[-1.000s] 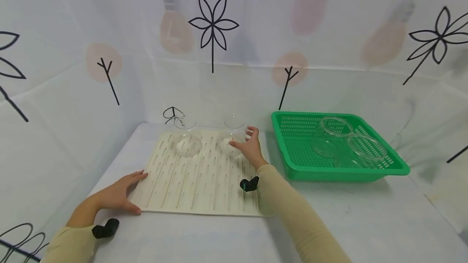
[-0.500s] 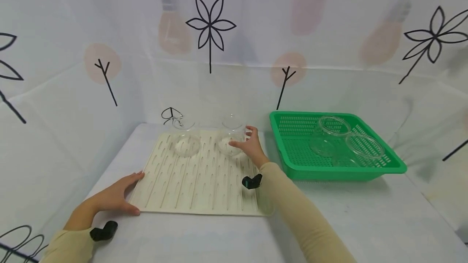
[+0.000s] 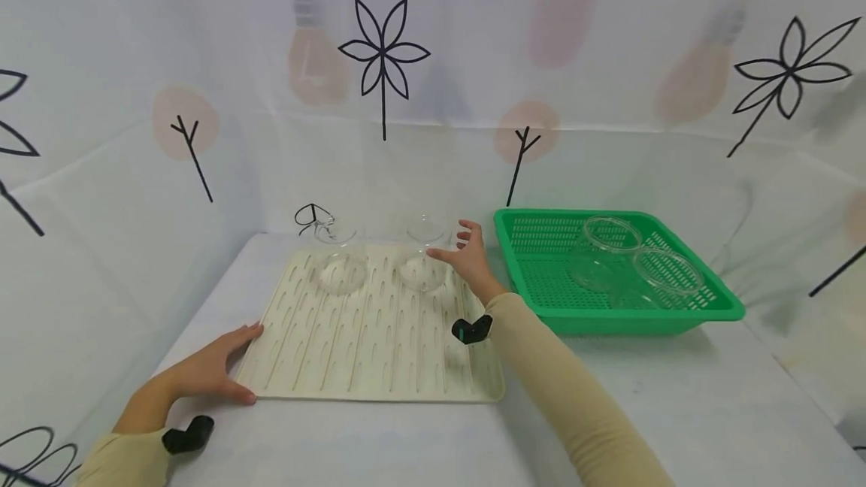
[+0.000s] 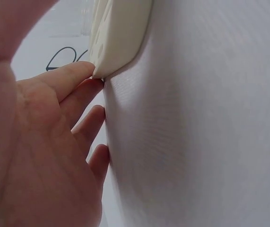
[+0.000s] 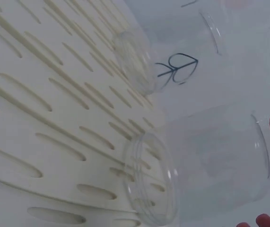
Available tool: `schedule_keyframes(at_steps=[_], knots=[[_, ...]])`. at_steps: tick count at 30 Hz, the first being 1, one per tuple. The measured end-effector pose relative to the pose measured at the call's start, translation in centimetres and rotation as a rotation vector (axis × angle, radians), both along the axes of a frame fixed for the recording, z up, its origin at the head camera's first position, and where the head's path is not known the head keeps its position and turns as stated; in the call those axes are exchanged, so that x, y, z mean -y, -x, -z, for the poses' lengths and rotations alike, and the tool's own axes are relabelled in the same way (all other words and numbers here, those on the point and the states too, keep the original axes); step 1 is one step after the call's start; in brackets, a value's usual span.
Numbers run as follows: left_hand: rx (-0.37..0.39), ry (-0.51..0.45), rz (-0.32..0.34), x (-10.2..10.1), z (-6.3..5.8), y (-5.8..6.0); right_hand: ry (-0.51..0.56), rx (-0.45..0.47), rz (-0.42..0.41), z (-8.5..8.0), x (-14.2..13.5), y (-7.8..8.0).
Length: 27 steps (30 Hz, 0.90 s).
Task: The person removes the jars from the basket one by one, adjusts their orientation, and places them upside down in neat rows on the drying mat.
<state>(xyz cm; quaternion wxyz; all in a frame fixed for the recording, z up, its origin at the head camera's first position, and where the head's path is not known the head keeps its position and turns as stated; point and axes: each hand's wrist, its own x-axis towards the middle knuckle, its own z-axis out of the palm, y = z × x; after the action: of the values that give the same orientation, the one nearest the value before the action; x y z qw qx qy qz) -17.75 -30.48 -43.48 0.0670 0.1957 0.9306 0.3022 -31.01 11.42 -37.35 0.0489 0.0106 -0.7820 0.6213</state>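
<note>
Two clear, see-through jars stand side by side at the far end of a cream ridged mat [image 3: 358, 355]: the left jar [image 3: 341, 274] and the right jar [image 3: 422, 274]. In the right wrist view the right jar [image 5: 210, 165] has its thick ringed end down on the mat. My right hand [image 3: 470, 260] is just right of its upper part, thumb and fingers spread apart with nothing between them. My left hand [image 3: 199, 373] rests at the mat's near left corner, fingers extended, fingertips [image 4: 90, 68] touching the edge.
Right of the mat sits a green plastic basket [image 3: 622, 325] with clear jars inside, including a back jar [image 3: 595, 274] and a front jar [image 3: 666, 273]. A white cloth [image 3: 379, 442] covers the table. Patterned white fabric [image 3: 460, 171] hangs behind.
My right hand has loosened from around the right jar and shifted up and to its right, fingers opening. The jar stays in place on the mat. My left hand keeps its place.
</note>
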Motion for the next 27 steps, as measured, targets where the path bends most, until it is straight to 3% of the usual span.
schedule_keyframes(at_steps=[12, 27], knots=[[0.002, 0.000, -0.015, -0.1, 0.1, -0.1, 0.001, -0.005, -0.004, -2.3, -1.5, -0.5], [0.005, 0.003, -0.012, 0.0, 0.3, 0.1, 0.030, -0.017, 0.065, -4.3, -3.9, -0.3]])
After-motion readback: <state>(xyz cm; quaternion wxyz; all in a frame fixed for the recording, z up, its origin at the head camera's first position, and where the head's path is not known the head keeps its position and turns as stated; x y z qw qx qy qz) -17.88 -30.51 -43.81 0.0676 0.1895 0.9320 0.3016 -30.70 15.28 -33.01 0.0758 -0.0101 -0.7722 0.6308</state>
